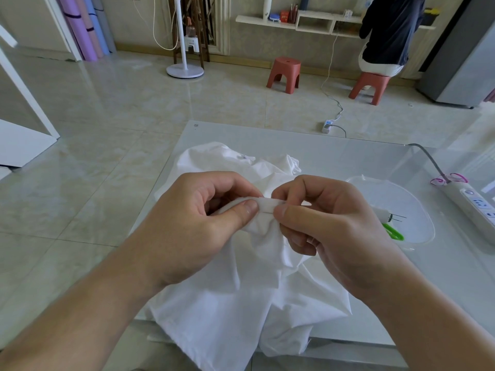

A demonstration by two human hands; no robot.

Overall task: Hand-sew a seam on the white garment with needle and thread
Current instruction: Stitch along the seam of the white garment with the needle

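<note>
The white garment (241, 298) lies crumpled on a glass table (348, 153) and hangs over its near edge. A folded edge of it is lifted between both hands. My left hand (192, 226) pinches that fold between thumb and fingers. My right hand (318, 218) pinches the same fold from the right, thumb against forefinger. A thin dark line, the needle (266, 210), runs along the fold between the two thumbs. No thread can be made out.
A clear plastic box (409, 210) at the right holds a white tool with metal prongs and a green piece. A white power strip (471, 204) with its cable lies at the far right. Two red stools and a seated person are beyond the table.
</note>
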